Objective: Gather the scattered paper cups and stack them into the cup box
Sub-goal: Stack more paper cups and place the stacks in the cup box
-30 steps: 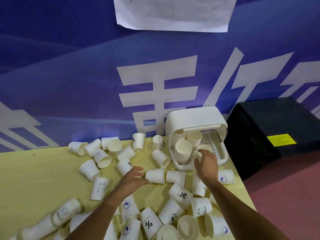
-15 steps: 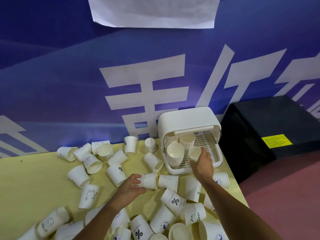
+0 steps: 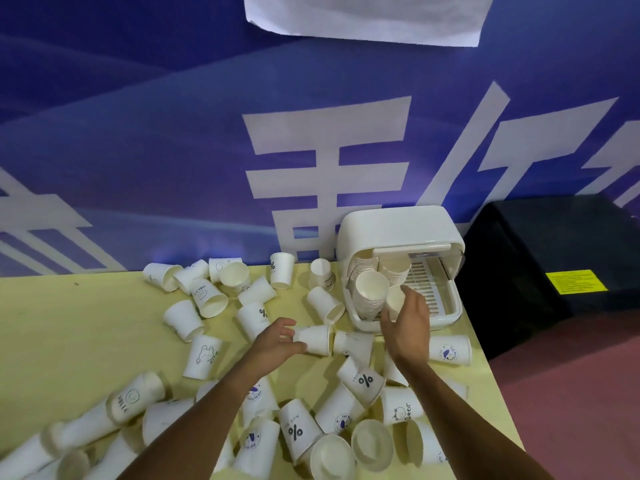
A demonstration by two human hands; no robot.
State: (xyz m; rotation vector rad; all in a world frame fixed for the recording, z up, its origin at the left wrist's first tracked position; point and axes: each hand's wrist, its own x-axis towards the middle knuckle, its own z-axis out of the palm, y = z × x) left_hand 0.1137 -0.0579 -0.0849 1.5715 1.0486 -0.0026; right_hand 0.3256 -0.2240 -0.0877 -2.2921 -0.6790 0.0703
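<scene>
Loose paper cups point(image 3: 183, 318) crowd our yellow table point(image 3: 69, 323), among them a "%" cup point(image 3: 363, 379) and a "HELLO" cup point(image 3: 133, 400). A black bin point(image 3: 554, 258) flanks the white cup box point(image 3: 398, 233). Our left hand point(image 3: 277, 344) curls round a sideways cup point(image 3: 317, 339). Our right hand point(image 3: 410, 329) loosely clasps a plain cup point(image 3: 394, 301) at the box's open front, beside the stacks point(image 3: 370, 299) inside.

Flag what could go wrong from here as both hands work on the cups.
1. The right hand holds a single cup right beside the leaning stack at the front of the cup box; a nudge could tip that stack out onto the table.
2. The left hand grips a lying cup by its base. Lifting it may roll the neighbouring cup, and the outermost cup, lying near the table's right edge, might get knocked off.
</scene>
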